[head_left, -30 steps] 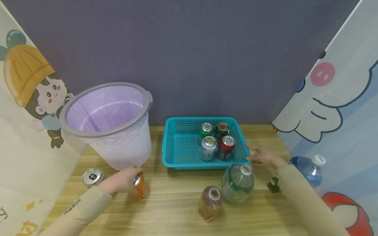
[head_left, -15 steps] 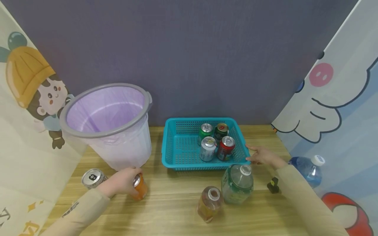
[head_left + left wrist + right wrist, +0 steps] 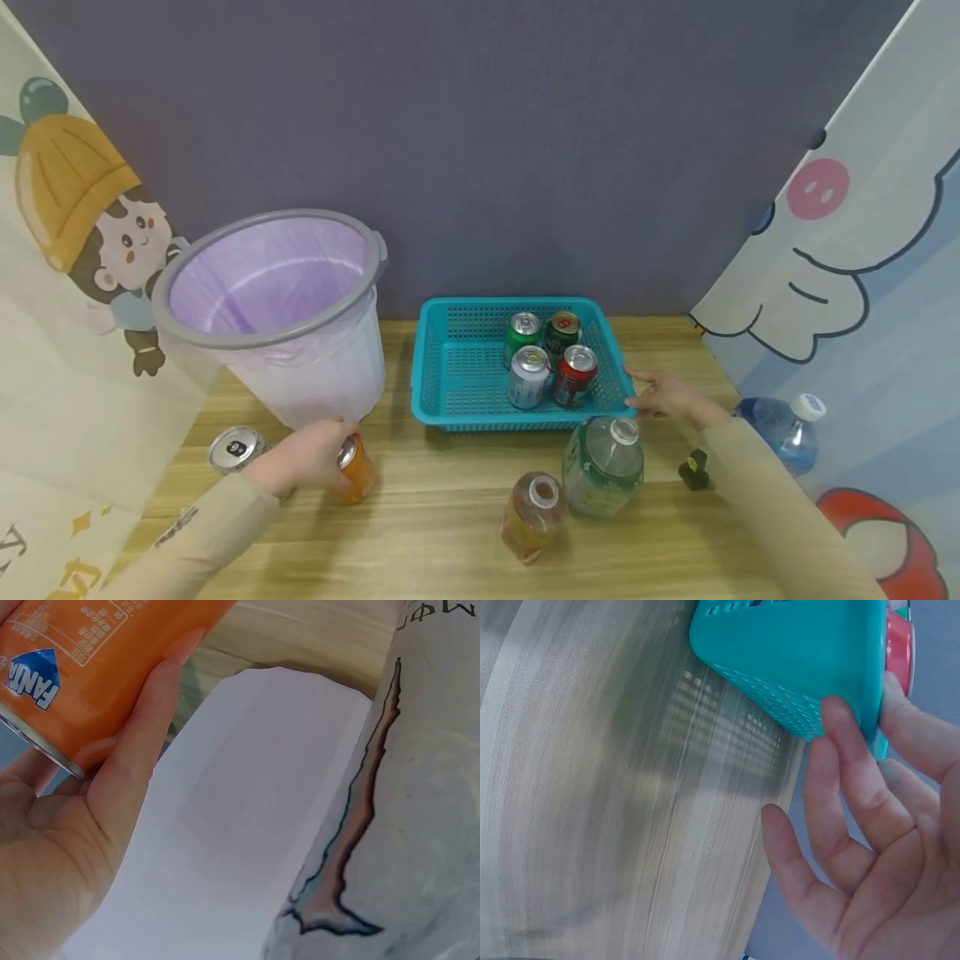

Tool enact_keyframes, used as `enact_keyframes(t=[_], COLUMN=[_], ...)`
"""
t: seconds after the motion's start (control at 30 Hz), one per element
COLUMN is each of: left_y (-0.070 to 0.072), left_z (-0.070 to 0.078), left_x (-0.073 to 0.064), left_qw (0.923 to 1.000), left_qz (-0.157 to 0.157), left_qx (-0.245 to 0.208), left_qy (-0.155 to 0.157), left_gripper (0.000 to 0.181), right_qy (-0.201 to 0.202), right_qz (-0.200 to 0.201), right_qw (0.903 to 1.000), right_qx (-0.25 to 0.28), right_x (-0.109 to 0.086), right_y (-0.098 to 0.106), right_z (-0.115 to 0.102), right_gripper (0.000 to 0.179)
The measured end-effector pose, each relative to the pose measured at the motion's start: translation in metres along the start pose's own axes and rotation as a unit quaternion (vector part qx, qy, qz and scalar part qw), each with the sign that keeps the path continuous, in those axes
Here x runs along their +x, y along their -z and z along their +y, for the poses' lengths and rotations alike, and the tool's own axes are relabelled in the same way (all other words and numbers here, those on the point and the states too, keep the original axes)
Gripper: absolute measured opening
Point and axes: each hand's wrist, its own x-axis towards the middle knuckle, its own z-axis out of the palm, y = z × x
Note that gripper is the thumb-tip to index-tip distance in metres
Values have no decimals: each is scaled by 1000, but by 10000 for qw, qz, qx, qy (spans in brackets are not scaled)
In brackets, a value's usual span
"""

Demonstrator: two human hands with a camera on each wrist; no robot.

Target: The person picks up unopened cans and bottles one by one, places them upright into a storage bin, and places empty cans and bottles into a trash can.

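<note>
My left hand (image 3: 311,457) grips an orange Fanta can (image 3: 358,477) standing near the bin's foot. In the left wrist view the thumb lies along the can's side; the other fingers are mostly hidden behind it. Just left of that hand is a grey-and-white can (image 3: 405,795), partly covered by the wrist in the head view. My right hand (image 3: 667,394) holds the right rim of a turquoise plastic basket (image 3: 457,421), thumb and a finger on either side of it, other fingers loosely bent. Inside the basket several cans stand upright, among them a white can (image 3: 528,382) and a red can (image 3: 576,379).
A bin with a purple liner (image 3: 322,375) stands behind the left hand. In front of the basket are a large green-labelled bottle (image 3: 602,479) and a small amber bottle (image 3: 531,525). By the right forearm lie a small black item (image 3: 694,471) and a blue-labelled bottle (image 3: 787,433).
Hardly anything differs. The left hand stays on the orange can, and the right hand keeps its place at the basket rim. The head view shifts very slightly.
</note>
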Motion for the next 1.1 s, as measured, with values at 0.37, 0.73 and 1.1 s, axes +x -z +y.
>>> enact_keyframes(t=[0.37,0.73,1.1], left_y=[1,8,20], left_z=[3,6,32], left_x=[2,13,22], left_qw=[10000,9993,9993], left_qz=[15,226,276], left_qx=[-8,162,201], left_qy=[49,-247,-117], left_gripper=[52,44,40], right_qy=[48,-22,-17], right_qz=[15,34,40], right_qw=[10000,10000,10000], right_qx=[73,33,0], right_x=[1,3,3], right_y=[1,2,1], right_z=[3,2,3], right_gripper=[77,76,76])
